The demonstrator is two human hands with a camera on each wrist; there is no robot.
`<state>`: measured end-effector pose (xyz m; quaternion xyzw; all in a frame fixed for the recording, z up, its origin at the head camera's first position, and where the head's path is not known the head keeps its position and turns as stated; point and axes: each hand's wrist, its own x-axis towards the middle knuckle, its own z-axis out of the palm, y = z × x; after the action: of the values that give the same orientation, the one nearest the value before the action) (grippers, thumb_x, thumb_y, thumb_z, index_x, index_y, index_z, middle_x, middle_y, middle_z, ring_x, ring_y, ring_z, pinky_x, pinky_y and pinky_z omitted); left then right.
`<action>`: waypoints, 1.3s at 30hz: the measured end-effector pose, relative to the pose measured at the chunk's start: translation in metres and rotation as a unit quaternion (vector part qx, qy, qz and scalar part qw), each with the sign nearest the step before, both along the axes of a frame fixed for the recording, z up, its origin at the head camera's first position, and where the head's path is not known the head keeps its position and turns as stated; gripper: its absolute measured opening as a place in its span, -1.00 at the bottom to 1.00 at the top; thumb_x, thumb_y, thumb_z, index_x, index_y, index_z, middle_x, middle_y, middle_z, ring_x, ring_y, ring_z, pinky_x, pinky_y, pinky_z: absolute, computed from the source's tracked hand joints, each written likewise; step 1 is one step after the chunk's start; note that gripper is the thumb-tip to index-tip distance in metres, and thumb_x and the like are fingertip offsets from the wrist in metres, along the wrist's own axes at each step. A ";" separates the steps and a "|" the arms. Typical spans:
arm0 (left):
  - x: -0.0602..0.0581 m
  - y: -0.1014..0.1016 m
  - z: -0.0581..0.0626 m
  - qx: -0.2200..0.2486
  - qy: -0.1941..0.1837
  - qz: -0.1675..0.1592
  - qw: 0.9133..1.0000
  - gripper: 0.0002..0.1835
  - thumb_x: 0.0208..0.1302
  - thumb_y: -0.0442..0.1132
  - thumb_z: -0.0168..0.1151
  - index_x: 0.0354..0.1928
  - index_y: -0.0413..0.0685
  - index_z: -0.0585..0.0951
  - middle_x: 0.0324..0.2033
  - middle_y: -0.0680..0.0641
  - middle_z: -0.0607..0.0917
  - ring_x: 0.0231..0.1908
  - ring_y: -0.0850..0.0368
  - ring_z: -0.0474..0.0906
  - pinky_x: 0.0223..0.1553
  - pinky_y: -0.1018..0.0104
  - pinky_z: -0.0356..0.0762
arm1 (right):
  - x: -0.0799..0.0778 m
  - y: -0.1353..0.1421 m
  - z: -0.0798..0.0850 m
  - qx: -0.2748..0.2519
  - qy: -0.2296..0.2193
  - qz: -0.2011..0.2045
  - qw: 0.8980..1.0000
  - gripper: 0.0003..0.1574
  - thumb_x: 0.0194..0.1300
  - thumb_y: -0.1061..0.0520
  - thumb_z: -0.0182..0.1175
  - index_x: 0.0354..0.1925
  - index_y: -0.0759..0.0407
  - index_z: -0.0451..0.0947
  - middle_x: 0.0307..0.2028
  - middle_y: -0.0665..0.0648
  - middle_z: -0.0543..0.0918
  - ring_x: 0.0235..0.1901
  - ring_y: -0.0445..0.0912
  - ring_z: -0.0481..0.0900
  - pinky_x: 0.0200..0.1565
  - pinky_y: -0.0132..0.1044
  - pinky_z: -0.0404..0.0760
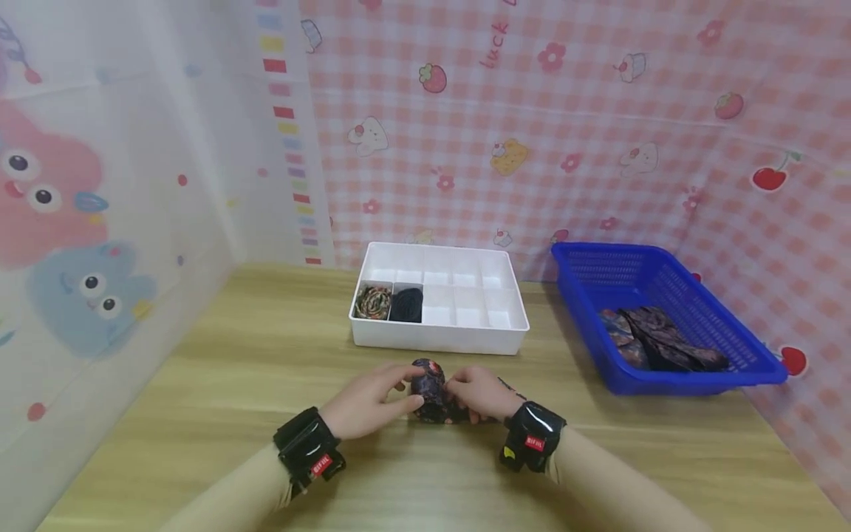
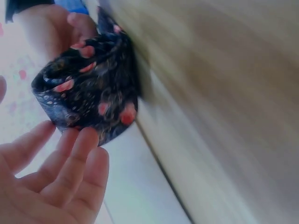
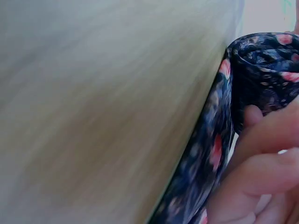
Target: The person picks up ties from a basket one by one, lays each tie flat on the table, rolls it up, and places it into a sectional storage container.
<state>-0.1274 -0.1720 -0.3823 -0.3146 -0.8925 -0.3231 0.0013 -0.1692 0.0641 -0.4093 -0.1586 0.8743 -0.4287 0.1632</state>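
Left hand outstretched, touching floral cloth roll on table, in front of white tray; right hand bent beside it, can't tell if gripping. Backdrop reads "luck"; red wristband labels too small to read.

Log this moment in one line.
Left hand: touching floral cloth roll | Right hand: at its unrolled strip | White tray: two compartments filled

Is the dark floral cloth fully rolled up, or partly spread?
Partly rolled: the dark floral cloth forms a coil, but the right wrist view shows an unrolled tail running from it along the table.
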 end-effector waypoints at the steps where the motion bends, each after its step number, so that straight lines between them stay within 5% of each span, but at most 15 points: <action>1: 0.000 0.005 0.001 0.000 0.005 -0.008 1.000 -0.44 0.38 0.11 0.10 0.27 -0.09 0.46 0.12 -0.12 0.57 -0.04 0.04 0.55 -0.06 0.09 0.52 | 0.001 0.003 0.000 -0.012 -0.012 -0.009 1.000 -0.64 0.37 0.07 -0.04 -0.45 0.22 0.54 -0.69 0.01 0.44 -0.86 -0.22 0.35 -0.82 -0.43 0.24; 8: -0.004 0.037 0.007 -0.026 0.037 -0.082 0.996 -0.43 0.40 0.09 0.08 0.29 -0.13 0.44 0.24 -0.16 0.48 0.24 -0.04 0.39 0.25 0.05 0.30 | 0.005 0.027 0.007 -0.047 -0.068 -0.053 0.995 -0.33 0.50 -0.15 -0.29 -0.47 0.24 0.52 -0.59 0.13 0.52 -0.84 -0.19 0.36 -0.81 -0.40 0.25; 14: -0.007 0.055 0.000 -0.054 0.047 -0.114 0.991 -0.48 0.38 0.03 0.14 0.25 -0.11 0.49 0.29 -0.16 0.43 0.26 -0.05 0.37 0.26 0.09 0.29 | 0.003 0.044 0.008 -0.085 -0.082 -0.068 0.991 -0.43 0.46 -0.14 -0.16 -0.44 0.23 0.51 -0.63 0.10 0.44 -0.85 -0.20 0.31 -0.78 -0.40 0.32; 25: -0.013 0.089 -0.009 -0.162 0.138 -0.126 0.969 -0.49 0.32 0.06 0.20 0.17 -0.13 0.56 0.21 -0.15 0.51 0.21 0.03 0.43 0.23 0.24 0.34 | -0.002 0.066 0.005 0.036 0.061 -0.062 0.996 -0.62 0.29 -0.04 0.16 -0.59 0.12 0.55 -0.74 -0.08 0.43 -0.81 -0.24 0.31 -0.73 -0.41 0.33; 30: -0.020 0.095 -0.011 -0.134 0.148 -0.139 0.970 -0.67 0.33 -0.06 0.20 -0.01 -0.12 0.64 0.02 -0.07 0.64 0.06 0.10 0.52 0.13 0.31 0.41 | -0.002 0.068 0.005 0.053 0.071 -0.051 0.995 -0.66 0.26 -0.02 0.20 -0.54 0.15 0.62 -0.69 -0.06 0.52 -0.80 -0.25 0.33 -0.71 -0.40 0.37; 35: -0.040 0.094 -0.013 -0.078 0.144 -0.100 0.981 -0.86 0.28 -0.21 0.26 -0.18 -0.08 0.67 -0.22 -0.01 0.67 -0.15 0.09 0.54 -0.04 0.25 0.45 | -0.004 0.062 0.001 0.059 0.087 -0.042 0.994 -0.64 0.27 -0.02 0.22 -0.58 0.14 0.59 -0.72 -0.09 0.46 -0.78 -0.25 0.33 -0.69 -0.41 0.32; 39: -0.053 0.086 -0.014 -0.108 0.088 -0.040 0.989 -0.65 0.22 -0.16 0.28 0.03 -0.13 0.61 -0.09 -0.14 0.63 -0.04 -0.07 0.51 0.03 0.08 0.43 | -0.005 0.054 -0.004 0.055 0.084 -0.026 0.995 -0.61 0.29 -0.03 0.22 -0.59 0.13 0.55 -0.71 -0.10 0.43 -0.74 -0.25 0.33 -0.67 -0.42 0.31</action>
<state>-0.1800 -0.0863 -0.3966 -0.3754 -0.9054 -0.1957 0.0326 -0.1738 0.1180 -0.4128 -0.1624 0.9109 -0.3694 0.0860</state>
